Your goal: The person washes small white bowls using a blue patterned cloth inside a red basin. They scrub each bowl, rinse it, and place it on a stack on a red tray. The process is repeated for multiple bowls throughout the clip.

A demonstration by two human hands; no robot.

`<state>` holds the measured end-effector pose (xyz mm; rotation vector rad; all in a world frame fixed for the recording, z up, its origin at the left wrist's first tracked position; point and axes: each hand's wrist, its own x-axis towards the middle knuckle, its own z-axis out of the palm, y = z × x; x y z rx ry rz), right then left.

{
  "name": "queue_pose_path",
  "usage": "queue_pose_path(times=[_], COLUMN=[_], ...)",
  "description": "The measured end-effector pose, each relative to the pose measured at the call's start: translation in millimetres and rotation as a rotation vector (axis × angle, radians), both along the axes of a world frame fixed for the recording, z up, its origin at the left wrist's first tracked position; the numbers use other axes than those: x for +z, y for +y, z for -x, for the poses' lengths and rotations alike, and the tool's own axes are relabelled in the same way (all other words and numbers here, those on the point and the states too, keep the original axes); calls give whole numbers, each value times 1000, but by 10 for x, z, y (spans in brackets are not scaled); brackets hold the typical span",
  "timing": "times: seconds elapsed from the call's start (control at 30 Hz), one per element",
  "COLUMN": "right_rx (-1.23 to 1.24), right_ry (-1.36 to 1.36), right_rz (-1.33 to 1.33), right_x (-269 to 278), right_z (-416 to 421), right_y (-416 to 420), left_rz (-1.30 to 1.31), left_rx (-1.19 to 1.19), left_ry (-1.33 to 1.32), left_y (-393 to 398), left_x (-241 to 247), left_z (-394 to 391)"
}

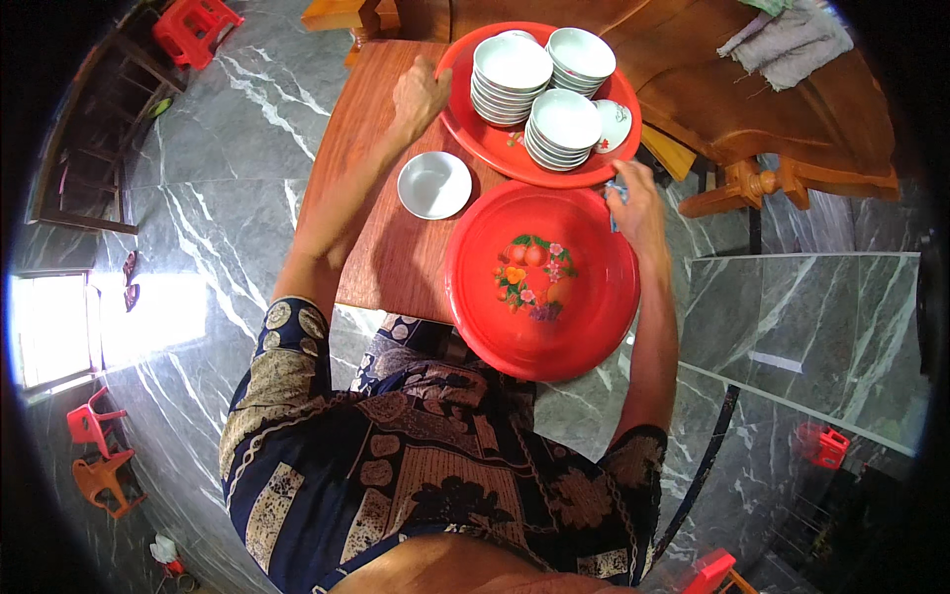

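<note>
My left hand (421, 95) grips the left rim of a red plastic tray (484, 151). On that tray stand stacks of white bowls (512, 63), with one bowl (613, 126) lying tilted at the right. My right hand (637, 197) is at the tray's lower right edge, with a bluish cloth (616, 206) under its fingers; whether it also grips the rim is hard to tell. A second round red tray (542, 289) with a fruit and flower print lies nearer to me, its upper edge against the first. A single white bowl (435, 185) sits left of it.
A wooden table (393, 267) bears the bowl and trays; the printed tray overhangs its near right corner. A carved wooden bench (742, 96) with a grey cloth (790, 48) stands beyond. Red plastic stools (194, 30) and small chairs (96, 423) are on the marbled floor.
</note>
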<state>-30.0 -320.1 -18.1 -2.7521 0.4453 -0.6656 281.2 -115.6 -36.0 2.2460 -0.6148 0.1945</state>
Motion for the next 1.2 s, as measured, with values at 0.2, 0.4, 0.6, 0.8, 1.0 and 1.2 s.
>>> queue_pose_path(times=[0.2, 0.4, 0.6, 0.8, 1.0, 1.2], right_rx=[-31, 44, 100, 73, 33, 18], right_ry=[-645, -750, -609, -667, -682, -716], right_rz=[-1606, -2261, -2316, -2356, -2330, -2362], right_x=[106, -398, -514, -564, -599, -737], right_z=[467, 788, 883, 838, 845, 914], right_y=[534, 1407, 1741, 1715, 1711, 1646], left_rz=[-201, -309, -287, -145, 49, 526], left_rx=[20, -87, 0, -115, -81, -228], left_ry=[-13, 91, -33, -310, -339, 136], left_y=[-534, -651, -758, -711, -629, -403], left_x=[146, 277, 85, 187, 233, 328], left_z=[-175, -129, -297, -205, -203, 92])
